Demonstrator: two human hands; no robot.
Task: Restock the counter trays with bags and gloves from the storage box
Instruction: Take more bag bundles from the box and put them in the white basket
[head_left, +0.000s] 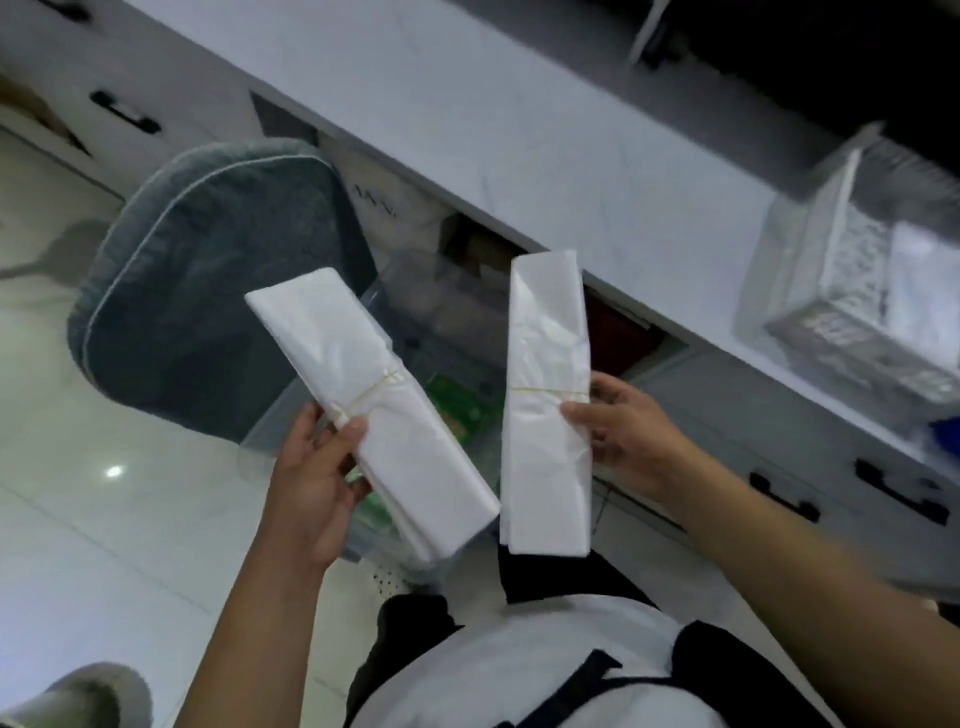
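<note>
My left hand grips a flat bundle of white plastic bags bound by a yellow rubber band, tilted up to the left. My right hand holds a second banded bundle of white bags nearly upright. Both bundles hang above a clear plastic storage box on the floor, partly hidden behind them, with green packets inside. On the white counter at the right stands a clear tray holding white sheets.
A grey padded stool stands left of the box. Below the counter are drawers with black handles and an open shelf space. Glossy white floor tiles lie at the left. A grey shoe shows at the bottom left.
</note>
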